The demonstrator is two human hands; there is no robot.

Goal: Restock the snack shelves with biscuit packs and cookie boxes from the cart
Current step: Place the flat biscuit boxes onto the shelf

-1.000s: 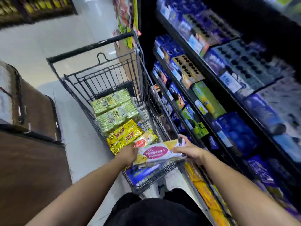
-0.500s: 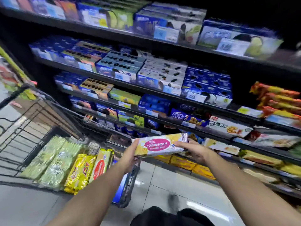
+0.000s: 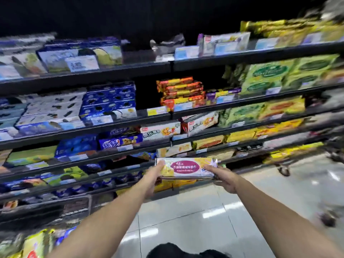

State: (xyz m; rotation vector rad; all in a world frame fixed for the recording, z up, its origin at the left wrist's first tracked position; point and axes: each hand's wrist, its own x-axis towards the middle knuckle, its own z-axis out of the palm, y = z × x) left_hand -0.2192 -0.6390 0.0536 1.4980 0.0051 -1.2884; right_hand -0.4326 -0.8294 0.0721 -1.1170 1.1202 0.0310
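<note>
Shelving [image 3: 167, 116]: dark tiers cross the whole view, each one packed to its front edge, with price tags along the rails.
Floor [image 3: 195, 220]: pale glossy tiles under the two outstretched arms.
Left tiers: blue boxes [image 3: 109, 97] are stacked just beside white boxes [image 3: 52, 107], both printed with dark round cookies. The tiers under them hold more blue packs, which are blurred.
Right tiers: green boxes [image 3: 270, 77] stand side by side high up, with yellow packs [image 3: 242, 135] in the tiers beneath.
Middle tier: orange packs [image 3: 181, 92] lie flat, several high, with a dark gap between them and the blue boxes.
Lower-left corner: a yellow wrapper [image 3: 33, 244], too blurred to tell what holds it.
Biscuit pack [image 3: 186, 167]: a long pale wrapper with a purple-pink oval label, held level in the air in front of the lower tiers.
Left hand [image 3: 154, 175]: grips the pack's left end, thumb on top and fingers curled beneath.
Right hand [image 3: 223, 178]: grips the right end, thumb on top and fingers underneath.
</note>
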